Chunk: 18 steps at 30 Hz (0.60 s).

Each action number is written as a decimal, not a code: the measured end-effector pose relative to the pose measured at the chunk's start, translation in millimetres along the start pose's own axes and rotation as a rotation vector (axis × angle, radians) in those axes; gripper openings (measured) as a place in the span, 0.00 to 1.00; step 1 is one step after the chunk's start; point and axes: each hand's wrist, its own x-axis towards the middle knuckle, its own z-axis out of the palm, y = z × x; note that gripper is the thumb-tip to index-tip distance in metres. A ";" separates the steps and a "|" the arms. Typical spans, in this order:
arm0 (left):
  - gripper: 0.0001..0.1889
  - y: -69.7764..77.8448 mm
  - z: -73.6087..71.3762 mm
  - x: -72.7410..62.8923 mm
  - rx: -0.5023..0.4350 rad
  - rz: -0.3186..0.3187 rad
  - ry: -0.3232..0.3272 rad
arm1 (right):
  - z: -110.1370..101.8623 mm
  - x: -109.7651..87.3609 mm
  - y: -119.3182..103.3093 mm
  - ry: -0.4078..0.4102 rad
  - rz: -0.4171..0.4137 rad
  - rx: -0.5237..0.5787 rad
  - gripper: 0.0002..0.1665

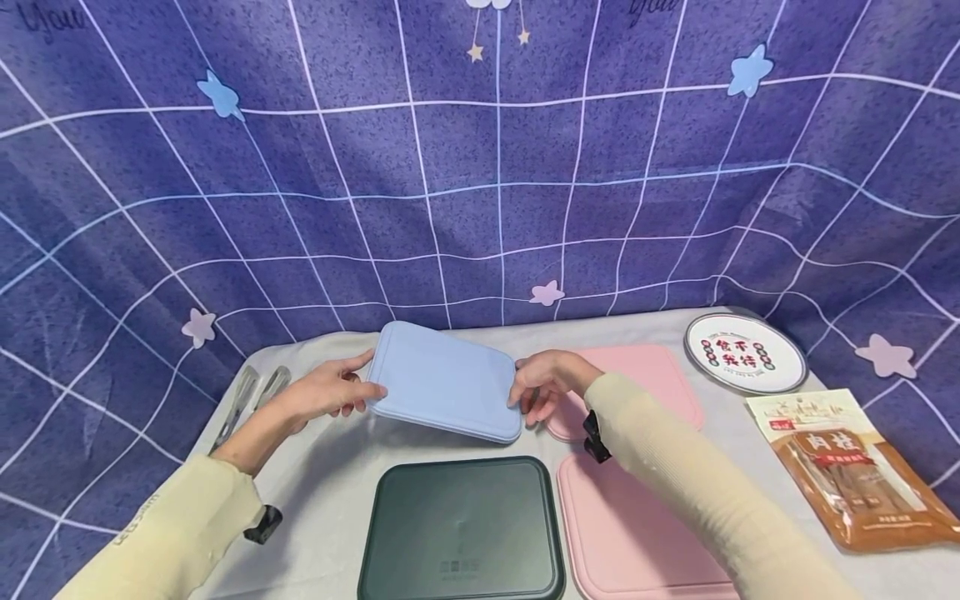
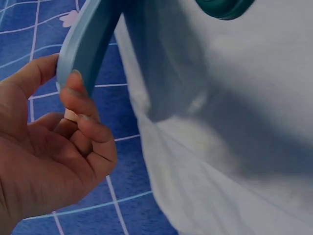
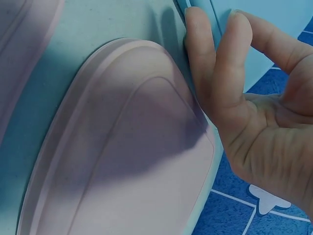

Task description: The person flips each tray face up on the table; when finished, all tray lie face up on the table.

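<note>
Mid-frame, a blue panel [image 1: 448,379] hangs tilted, the left hand [image 1: 330,393] pinching its left end, the right hand [image 1: 546,382] gripping its right edge. This seems a positioning step; setting it down would call for levelling both ends.

held panel [image 1: 446,379] behind front panel [image 1: 461,525] | far right: plate [image 1: 738,379] behind packet [image 1: 862,479]

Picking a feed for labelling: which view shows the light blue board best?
Head: nearly the whole light blue board shows, tilted between the left hand and right hand. Left wrist shows only one end, nearly edge-on; right wrist, only part of it, cut off by the frame's top.
</note>
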 end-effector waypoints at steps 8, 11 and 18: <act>0.50 18.8 -2.5 -1.1 0.019 0.013 0.002 | 1.1 -0.5 1.7 -0.002 -0.023 0.017 0.59; 0.50 26.3 -3.7 -2.0 0.027 0.017 0.004 | 1.4 0.8 2.6 0.000 -0.033 0.022 0.56; 0.51 45.8 -2.8 -2.5 0.019 0.006 0.019 | 2.2 4.7 3.8 -0.001 -0.045 0.040 0.63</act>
